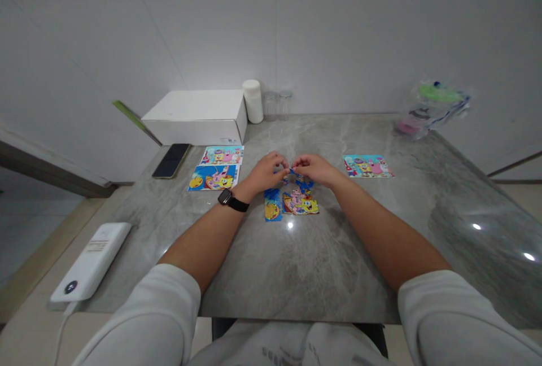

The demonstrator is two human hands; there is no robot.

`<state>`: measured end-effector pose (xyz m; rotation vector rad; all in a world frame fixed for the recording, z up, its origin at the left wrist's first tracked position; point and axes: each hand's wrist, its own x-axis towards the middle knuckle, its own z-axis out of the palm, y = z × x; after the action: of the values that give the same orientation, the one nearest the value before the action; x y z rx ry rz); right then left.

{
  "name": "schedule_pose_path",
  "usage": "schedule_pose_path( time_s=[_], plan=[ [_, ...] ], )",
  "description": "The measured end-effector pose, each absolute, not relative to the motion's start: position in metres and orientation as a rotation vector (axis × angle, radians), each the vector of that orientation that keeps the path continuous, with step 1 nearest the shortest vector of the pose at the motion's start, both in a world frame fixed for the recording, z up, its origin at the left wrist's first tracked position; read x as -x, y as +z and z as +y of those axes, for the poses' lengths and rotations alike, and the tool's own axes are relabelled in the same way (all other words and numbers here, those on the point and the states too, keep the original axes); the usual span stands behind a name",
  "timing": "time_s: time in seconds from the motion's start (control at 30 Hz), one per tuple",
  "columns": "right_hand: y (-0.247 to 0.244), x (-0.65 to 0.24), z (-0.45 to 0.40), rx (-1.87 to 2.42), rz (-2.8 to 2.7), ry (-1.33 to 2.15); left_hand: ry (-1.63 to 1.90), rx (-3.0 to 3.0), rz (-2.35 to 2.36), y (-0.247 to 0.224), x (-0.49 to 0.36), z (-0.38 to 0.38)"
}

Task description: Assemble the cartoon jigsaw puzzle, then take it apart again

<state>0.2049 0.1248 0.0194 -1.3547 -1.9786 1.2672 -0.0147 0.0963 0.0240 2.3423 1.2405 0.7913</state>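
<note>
My left hand (270,172), with a black watch (232,200) on its wrist, and my right hand (314,169) meet over the table. The fingertips of both are pinched on a small blue puzzle piece (291,171), partly hidden by the fingers. Just below them lies a partly joined puzzle section (300,202) with pink and yellow cartoon figures. To its left is a narrow blue joined strip (272,205) with a yellow shape. Several loose blue pieces (304,183) lie under my right hand.
Two picture cards, one upper (222,155) and one lower (214,178), lie left, beside a phone (171,161). Another card (368,166) lies right. Behind stand a white box (197,112), a white bottle (253,101), glass jars (284,106) and a plastic bag (432,109). A power bank (93,261) sits front left.
</note>
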Motion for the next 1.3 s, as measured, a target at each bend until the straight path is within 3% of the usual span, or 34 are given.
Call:
schedule_pose_path(
  time_s=[0.23, 0.53, 1.07, 1.3],
  plan=[
    [0.031, -0.212, 0.125, 1.548, -2.406, 0.537, 0.541, -2.357, 1.711, 0.018, 0.017, 0.095],
    [0.042, -0.221, 0.116, 1.653, -2.767, 0.578, 0.377, -2.56, 1.272, 0.038, -0.015, 0.066],
    [0.044, -0.22, 0.115, 1.624, -2.815, 0.605, 0.44, -2.505, 1.344, 0.026, -0.019, 0.065],
    [0.042, -0.221, 0.125, 1.526, -2.594, 0.851, 0.523, -2.469, 1.386, 0.025, -0.017, 0.068]
  ],
)
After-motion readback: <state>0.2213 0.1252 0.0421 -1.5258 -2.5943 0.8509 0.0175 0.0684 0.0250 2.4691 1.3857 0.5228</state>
